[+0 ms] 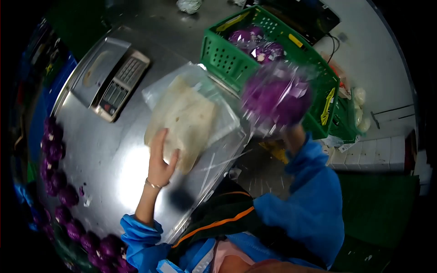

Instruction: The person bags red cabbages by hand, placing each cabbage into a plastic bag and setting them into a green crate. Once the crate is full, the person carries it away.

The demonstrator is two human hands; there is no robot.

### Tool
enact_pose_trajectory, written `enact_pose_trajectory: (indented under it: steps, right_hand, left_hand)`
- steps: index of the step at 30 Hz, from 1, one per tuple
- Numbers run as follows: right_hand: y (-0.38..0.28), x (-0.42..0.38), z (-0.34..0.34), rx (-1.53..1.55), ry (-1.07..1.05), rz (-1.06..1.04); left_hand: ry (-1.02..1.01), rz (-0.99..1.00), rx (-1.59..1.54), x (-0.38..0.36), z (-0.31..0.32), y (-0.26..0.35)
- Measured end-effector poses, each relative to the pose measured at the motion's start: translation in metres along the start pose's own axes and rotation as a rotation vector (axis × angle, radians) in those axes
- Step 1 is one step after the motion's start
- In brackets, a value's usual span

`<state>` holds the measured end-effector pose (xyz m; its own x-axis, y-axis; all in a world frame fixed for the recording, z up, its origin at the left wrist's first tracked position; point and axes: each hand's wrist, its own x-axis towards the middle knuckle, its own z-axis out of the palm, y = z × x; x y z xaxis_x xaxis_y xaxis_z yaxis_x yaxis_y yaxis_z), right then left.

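Observation:
A purple cabbage (275, 98) wrapped in clear plastic is held up in front of the green crate, blurred by motion. My right hand (293, 133) grips it from below, its fingers mostly hidden by the cabbage. My left hand (160, 164) is open, fingers apart, over the near edge of a pale, stained cloth (189, 116). That cloth lies on a stack of clear plastic bags (223, 118) at the table's right side.
The green crate (227, 66) contains several wrapped purple cabbages (268, 51). A scale (119, 86) stands on the metal table (114, 150). Several unwrapped purple cabbages (68, 195) line the table's left edge. White tiles (368, 152) lie at the right.

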<state>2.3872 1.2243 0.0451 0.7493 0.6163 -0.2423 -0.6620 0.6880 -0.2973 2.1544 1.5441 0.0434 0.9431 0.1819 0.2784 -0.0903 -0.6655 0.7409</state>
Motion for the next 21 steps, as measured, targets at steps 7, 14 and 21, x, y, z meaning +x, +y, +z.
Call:
enact_pose_trajectory:
  steps: [7, 14, 21]
  right_hand:
    - [-0.133, 0.07, 0.006, -0.312, 0.344, -0.187]
    - [-0.15, 0.174, -0.153, -1.103, 0.656, 0.245]
    - [-0.082, 0.103, 0.048, -1.885, 0.256, -0.703]
  left_hand:
    - [0.064, -0.513, 0.392, 0.003, 0.032, -0.125]
    - [0.231, -0.658, 0.114, -0.045, 0.019, -0.08]
    - [0.365, -0.976, -0.329, -0.131, 0.013, -0.067]
